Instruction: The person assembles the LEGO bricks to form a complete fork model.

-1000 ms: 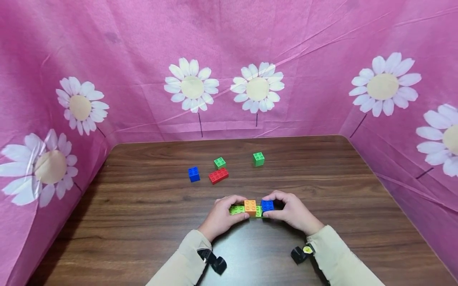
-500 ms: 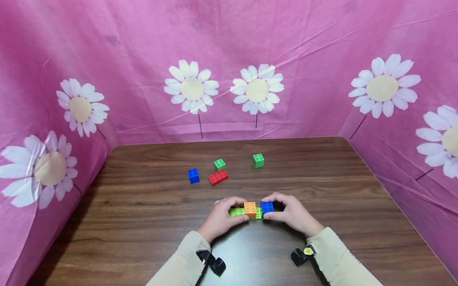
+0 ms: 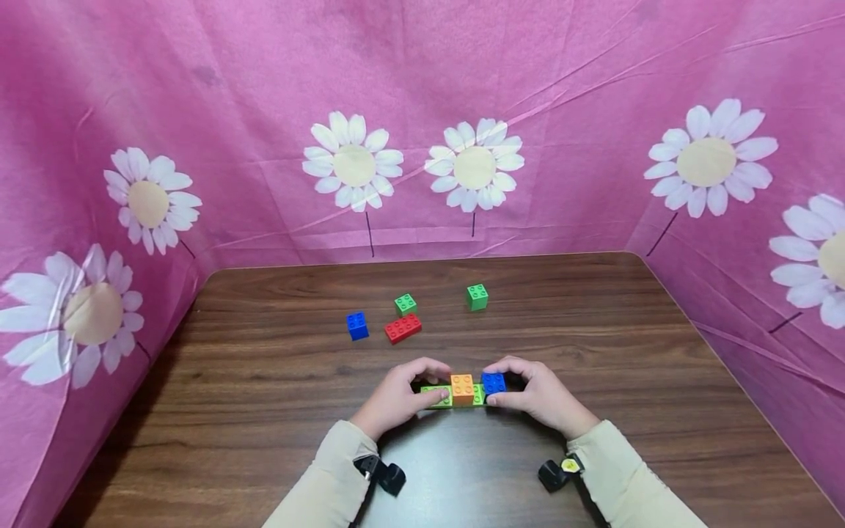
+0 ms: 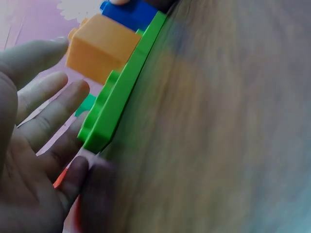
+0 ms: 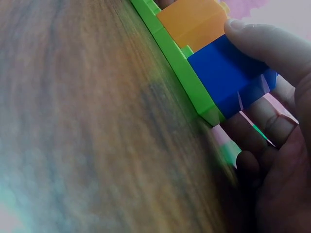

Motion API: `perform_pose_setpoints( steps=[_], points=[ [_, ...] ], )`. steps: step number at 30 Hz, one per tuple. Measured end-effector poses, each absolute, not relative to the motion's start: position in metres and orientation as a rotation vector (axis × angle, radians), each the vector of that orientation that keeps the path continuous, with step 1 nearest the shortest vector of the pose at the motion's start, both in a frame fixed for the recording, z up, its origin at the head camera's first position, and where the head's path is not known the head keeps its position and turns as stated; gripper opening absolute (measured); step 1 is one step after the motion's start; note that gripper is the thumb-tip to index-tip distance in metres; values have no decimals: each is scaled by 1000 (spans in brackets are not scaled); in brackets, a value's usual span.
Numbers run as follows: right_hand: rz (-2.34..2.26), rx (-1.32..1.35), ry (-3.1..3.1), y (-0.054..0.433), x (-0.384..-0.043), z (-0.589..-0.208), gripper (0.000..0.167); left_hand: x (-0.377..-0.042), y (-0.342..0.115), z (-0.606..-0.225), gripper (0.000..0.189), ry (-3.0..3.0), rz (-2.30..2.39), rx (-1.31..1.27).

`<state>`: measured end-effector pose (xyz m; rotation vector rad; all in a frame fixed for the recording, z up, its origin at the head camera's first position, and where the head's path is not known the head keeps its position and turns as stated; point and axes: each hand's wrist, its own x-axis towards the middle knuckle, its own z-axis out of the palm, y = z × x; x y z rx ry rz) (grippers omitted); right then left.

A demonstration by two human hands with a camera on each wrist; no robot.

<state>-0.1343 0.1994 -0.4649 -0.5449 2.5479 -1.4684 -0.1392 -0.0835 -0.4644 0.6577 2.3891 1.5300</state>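
Note:
A long thin lime-green toy brick (image 3: 478, 396) lies on the table in front of me. On its middle sits an orange brick (image 3: 462, 389), and a blue brick (image 3: 493, 383) stands at its right end, a narrow gap between the two. My right hand (image 3: 540, 396) pinches the blue brick, thumb on the near side and fingers behind it. At the other end, my left hand (image 3: 394, 400) hovers with fingers spread loosely around the green brick. In the left wrist view, the left thumb (image 4: 36, 56) stands apart from the orange brick and green brick (image 4: 124, 90).
Farther back lie a second blue brick (image 3: 357, 326), a red brick (image 3: 403, 328), a green brick (image 3: 405, 304) behind the red one, and another green brick (image 3: 477, 297) to the right. A pink flowered cloth (image 3: 416, 66) surrounds the wooden table (image 3: 594, 315).
My left hand has loosened and drawn back to the left, its thumb moving off the orange brick's near side. The right hand keeps its pinch on the blue brick.

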Motion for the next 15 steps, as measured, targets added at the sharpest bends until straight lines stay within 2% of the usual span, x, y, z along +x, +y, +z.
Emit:
perform_pose_setpoints(
  steps=[15],
  points=[
    [-1466,-552,2549,199,-135,-467,39,-147,-97,-461,20,2515,1666,575]
  ],
)
